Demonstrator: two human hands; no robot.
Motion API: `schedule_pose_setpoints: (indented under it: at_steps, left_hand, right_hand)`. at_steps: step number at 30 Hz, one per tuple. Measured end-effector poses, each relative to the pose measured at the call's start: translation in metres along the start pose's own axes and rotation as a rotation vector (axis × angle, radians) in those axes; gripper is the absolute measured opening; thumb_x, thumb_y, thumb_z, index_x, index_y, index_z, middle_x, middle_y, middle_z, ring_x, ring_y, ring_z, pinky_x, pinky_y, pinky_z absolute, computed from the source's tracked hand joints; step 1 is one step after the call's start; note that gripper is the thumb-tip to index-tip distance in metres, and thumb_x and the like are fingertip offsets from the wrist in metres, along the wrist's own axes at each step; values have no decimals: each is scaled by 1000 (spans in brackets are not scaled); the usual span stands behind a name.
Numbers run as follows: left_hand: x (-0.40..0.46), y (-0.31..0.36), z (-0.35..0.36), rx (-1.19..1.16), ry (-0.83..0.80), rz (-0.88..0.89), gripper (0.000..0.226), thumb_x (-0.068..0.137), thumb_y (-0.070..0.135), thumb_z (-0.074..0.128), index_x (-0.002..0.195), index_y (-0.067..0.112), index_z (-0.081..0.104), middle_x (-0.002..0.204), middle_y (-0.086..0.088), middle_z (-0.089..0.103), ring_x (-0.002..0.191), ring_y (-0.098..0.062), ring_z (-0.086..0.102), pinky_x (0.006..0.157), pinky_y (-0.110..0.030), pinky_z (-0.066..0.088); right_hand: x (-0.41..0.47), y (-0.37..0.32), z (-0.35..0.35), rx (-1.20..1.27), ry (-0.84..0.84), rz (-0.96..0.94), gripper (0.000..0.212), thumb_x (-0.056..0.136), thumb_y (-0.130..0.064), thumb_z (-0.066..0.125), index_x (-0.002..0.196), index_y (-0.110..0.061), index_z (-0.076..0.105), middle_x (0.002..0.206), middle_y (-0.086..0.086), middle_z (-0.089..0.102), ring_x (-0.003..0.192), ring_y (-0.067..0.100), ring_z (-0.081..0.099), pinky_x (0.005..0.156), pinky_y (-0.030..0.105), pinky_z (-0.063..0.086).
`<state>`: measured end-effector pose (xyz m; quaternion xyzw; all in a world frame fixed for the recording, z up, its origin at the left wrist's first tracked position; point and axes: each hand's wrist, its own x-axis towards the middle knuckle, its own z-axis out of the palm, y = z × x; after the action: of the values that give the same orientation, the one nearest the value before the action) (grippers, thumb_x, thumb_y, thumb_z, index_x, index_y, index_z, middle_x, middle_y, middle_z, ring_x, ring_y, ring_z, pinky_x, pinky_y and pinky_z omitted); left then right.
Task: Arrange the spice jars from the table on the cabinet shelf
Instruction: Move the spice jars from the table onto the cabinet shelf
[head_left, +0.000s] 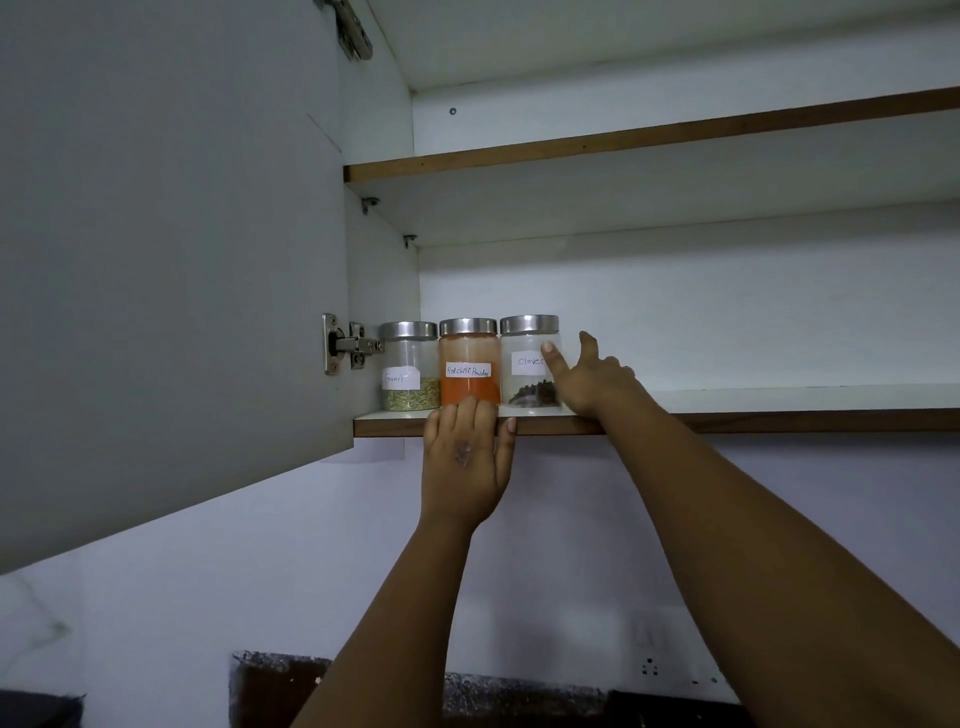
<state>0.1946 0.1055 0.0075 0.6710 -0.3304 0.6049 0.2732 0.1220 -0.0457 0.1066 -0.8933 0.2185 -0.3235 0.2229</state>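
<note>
In the head view, three clear spice jars with metal lids stand in a row at the left end of the lower cabinet shelf (727, 415), just left of the frame's centre: the fennel jar (409, 366) nearest the cabinet's side wall, the red chilli powder jar (469, 362) in the middle, and the cloves jar (530, 361) on the right. The three stand close side by side, near the shelf's front edge. The left hand (465, 457) reaches up from below with fingers straight and together, fingertips resting against the lower front of the red chilli powder jar and thumb along the shelf edge; its grip is flat, not curled round anything. The right hand (589, 379) sits on the shelf just right of the cloves jar, thumb pressed against the jar's front beside the label and fingers spread behind its right side, a loose grip round the jar. The open cabinet door (166, 249) fills the upper left of the frame, with a metal hinge (345, 344) beside the fennel jar. An upper shelf (649, 137) crosses the top.
</note>
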Motion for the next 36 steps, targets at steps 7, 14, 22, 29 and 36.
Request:
schedule_pose_setpoints:
  at_steps: [7, 14, 22, 29, 36]
  left_hand:
    - [-2, 15, -11, -3, -33, -84, 31, 99, 37, 42, 94, 10, 55, 91, -6, 57, 89, -27, 54, 89, -41, 44]
    - [-61, 60, -11, -159, -120, -224, 60, 92, 13, 53, 148, 0, 34, 155, -19, 32, 141, -37, 34, 102, -45, 43]
    - [-273, 120, -33, -267, -776, -455, 64, 93, 23, 50, 149, 0, 28, 150, -22, 35, 138, -36, 35, 111, -45, 37]
    - [-402, 123, -87, -211, -1101, -673, 49, 93, 23, 53, 135, 0, 42, 134, -18, 46, 120, -31, 44, 97, -39, 38]
    - [-461, 150, -120, -307, -1268, -692, 44, 93, 28, 55, 126, 0, 45, 125, -15, 48, 115, -30, 48, 90, -36, 41]
  right_hand:
    - [-60, 24, 4, -338, 362, -217, 68, 98, -61, 22, 155, -23, 16, 107, 13, 66, 97, 31, 62, 82, 39, 42]
    - [-120, 90, 46, -160, 476, -484, 64, 92, -28, 56, 151, -19, 32, 158, 12, 24, 147, 33, 18, 115, 45, 23]
    - [-242, 210, 123, 159, 25, -126, 86, 91, -22, 62, 155, -29, 5, 159, 10, 8, 144, 29, 23, 110, 33, 32]
    - [-361, 304, 184, -50, -216, 150, 92, 83, -34, 64, 155, -15, 10, 153, 23, 21, 141, 40, 27, 113, 45, 30]
    - [-425, 325, 200, -332, -348, 141, 89, 82, -38, 69, 153, -20, 18, 153, 20, 21, 140, 41, 25, 111, 49, 28]
